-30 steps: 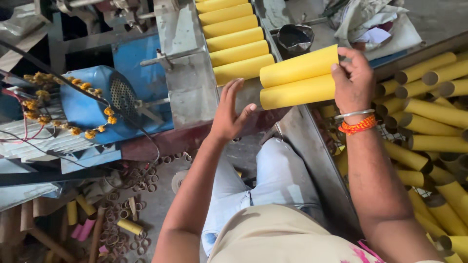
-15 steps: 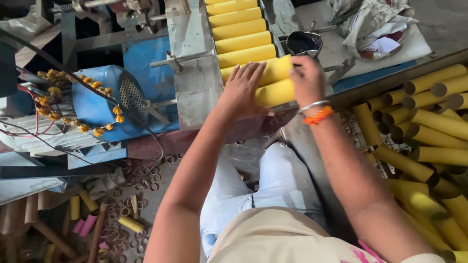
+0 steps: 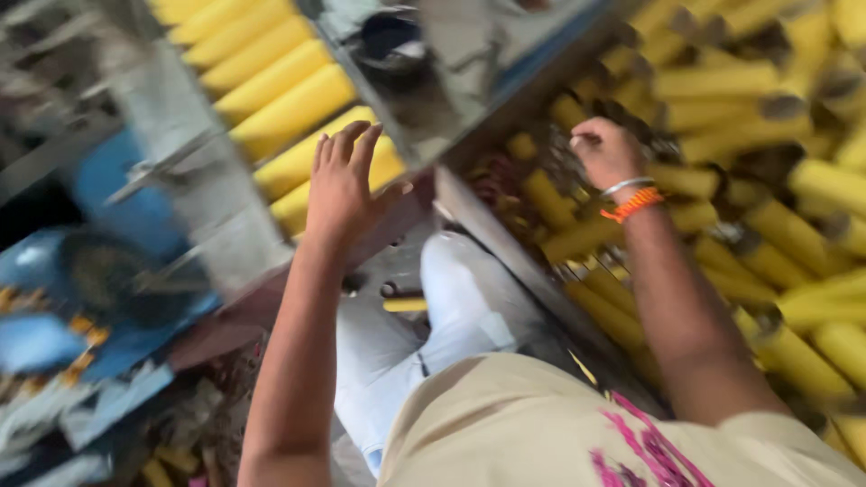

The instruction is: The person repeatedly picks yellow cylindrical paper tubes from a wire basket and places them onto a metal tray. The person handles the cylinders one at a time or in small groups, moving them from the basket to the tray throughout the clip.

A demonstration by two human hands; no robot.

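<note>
The left hand rests open, fingers spread, on the nearest yellow tubes in the metal chute, and it does best pressing flat so the row stays square. The right hand reaches into the heap of loose tubes well to the right (fingers curled, seemingly closing on one, though blur hides the grip).

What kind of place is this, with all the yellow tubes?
Probably a small factory workshop: yellow tubes lined up in a metal machine chute, a heap of loose tubes, and a blue motor.
</note>
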